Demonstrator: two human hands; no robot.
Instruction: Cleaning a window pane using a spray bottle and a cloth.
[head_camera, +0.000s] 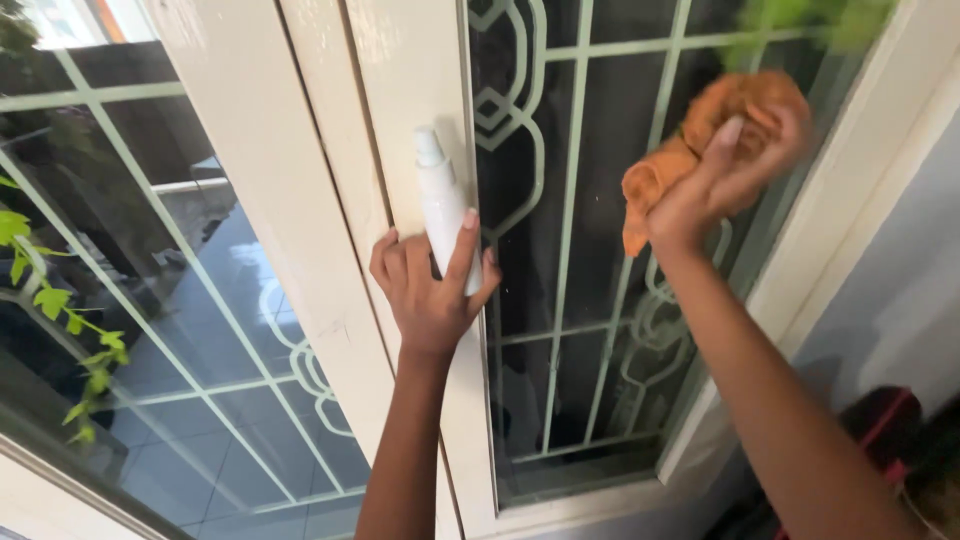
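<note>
My left hand (432, 290) grips a slim white spray bottle (438, 195), nozzle up, held against the cream frame post (400, 120) between two glass panes. My right hand (722, 175) presses a crumpled orange cloth (700, 125) against the upper part of the right-hand pane (560, 300), which has a pale metal grille with curled patterns behind the glass.
The left-hand pane (200, 330) reflects floor tiles and carries the same grille. Green leaves (70, 320) hang at the far left. A grey wall (900, 280) and dark red objects (885, 430) lie at the lower right beside the frame.
</note>
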